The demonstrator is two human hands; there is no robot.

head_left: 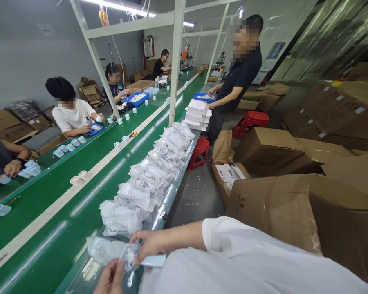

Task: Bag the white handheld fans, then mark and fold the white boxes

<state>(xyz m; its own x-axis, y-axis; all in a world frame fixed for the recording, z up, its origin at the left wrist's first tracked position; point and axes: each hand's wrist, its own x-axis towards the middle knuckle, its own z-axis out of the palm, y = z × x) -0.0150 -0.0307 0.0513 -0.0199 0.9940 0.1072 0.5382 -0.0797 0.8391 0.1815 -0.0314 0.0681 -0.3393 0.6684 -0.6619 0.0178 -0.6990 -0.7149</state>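
Note:
Low in the view, a clear plastic bag (106, 250) with a white round part (129, 256) lies at the belt's near edge. My left hand (112, 277) pinches the bag beside the round part, thumb against fingers. From the other side, my right hand (149, 244) grips the same bagged part, its fingers bent around the edge. A pale flat strip (153, 260) sticks out below my right hand; whether I hold it cannot be seen. Just beyond my hands is a long row of similar bagged parts (122, 216), piled along the metal edge.
A green conveyor belt (64, 212) with a pale divider runs away from me. White boxes (198, 114) are stacked past the bags, near a standing person (242, 77). Several co-workers sit opposite with pale cups (69, 147). Cardboard boxes (272, 204) and a red stool (199, 153) stand right.

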